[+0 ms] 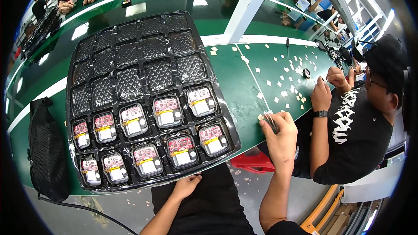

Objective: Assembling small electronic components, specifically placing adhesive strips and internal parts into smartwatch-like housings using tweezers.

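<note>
A large black plastic tray with rows of pockets lies across the near table edge. Its two nearest rows hold several square electronic device housings with red circuit boards, yellow strips and silver-white blocks; the farther pockets hold none. My left hand is just below the tray's front edge, fingers loosely extended, holding nothing that I can see. To the right of the tray, my right hand is raised and closed on a thin dark tool that looks like tweezers. A small pale square is by its tip.
Small pale squares lie scattered on the green table. A grey post rises behind the tray. A black bag hangs at the left. At right a co-worker sits close, hands over the table; a red stool is below.
</note>
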{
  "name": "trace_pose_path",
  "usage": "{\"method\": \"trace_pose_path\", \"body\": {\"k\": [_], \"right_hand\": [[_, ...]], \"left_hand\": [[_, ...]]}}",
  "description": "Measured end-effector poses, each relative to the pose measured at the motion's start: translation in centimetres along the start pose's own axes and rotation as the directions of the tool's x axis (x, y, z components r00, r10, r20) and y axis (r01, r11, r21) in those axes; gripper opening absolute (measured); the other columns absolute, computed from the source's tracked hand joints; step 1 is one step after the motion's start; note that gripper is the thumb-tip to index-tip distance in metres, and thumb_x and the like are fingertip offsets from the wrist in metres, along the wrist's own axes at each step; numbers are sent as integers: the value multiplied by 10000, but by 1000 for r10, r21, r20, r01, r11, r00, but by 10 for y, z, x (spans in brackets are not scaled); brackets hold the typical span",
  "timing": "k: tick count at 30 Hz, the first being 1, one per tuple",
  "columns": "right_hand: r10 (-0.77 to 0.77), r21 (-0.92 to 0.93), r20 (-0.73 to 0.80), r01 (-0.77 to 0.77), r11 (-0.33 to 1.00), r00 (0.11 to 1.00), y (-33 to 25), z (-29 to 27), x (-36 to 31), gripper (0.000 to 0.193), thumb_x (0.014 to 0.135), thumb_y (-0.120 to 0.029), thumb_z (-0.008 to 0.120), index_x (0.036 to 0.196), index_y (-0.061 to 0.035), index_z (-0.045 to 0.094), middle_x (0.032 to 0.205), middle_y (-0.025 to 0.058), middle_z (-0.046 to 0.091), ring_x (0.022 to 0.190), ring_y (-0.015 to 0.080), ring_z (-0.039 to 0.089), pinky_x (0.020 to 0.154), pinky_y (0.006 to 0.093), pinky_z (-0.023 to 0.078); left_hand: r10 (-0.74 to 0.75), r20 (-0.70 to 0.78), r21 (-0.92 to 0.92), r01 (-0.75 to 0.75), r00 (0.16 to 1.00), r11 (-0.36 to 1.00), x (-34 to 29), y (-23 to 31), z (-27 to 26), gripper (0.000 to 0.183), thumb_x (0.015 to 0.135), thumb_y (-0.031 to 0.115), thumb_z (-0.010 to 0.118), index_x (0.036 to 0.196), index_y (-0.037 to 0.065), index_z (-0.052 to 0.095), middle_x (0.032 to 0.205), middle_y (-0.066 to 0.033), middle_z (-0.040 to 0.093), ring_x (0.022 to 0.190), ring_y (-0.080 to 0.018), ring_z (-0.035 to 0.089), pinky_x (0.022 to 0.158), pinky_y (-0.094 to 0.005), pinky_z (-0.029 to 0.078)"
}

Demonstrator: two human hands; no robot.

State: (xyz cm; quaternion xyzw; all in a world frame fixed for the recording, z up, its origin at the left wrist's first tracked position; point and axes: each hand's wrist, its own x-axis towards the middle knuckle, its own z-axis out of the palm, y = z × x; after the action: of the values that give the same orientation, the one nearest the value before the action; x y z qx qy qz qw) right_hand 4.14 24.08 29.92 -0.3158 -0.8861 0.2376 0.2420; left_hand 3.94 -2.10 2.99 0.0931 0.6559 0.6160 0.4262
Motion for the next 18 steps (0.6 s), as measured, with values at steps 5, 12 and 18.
{"method": "trace_pose_path", "body": {"k": [5,12,18], "right_hand": [[-33,-84,35,36,996,999,1,1,5,152,863,-88,762,979,4,729,934,125,627,789,303,656,727,383,525],[-71,-246,129,101,964,989,-5,-4,14,128,896,-131,725,950,-17,703,970,125,635,849,369,663,738,452,523],[-105,-328,128,142,934,986,-8,0,10,134,910,-160,708,965,-39,693,986,119,640,823,390,674,719,480,535]], "left_hand": [[-45,1,-36,45,999,998,-2,4,2,301,917,-15,645,1218,-23,638,1169,-84,661,1004,-131,634,883,-263,516],[-54,-56,-37,52,997,998,-4,-3,-14,314,929,-21,624,1243,-25,622,1176,-91,662,1004,-159,660,859,-293,539],[-41,-35,-74,39,999,997,1,-4,-3,316,937,-32,606,1253,-34,614,1169,-102,667,1005,-169,673,857,-294,544]]}}
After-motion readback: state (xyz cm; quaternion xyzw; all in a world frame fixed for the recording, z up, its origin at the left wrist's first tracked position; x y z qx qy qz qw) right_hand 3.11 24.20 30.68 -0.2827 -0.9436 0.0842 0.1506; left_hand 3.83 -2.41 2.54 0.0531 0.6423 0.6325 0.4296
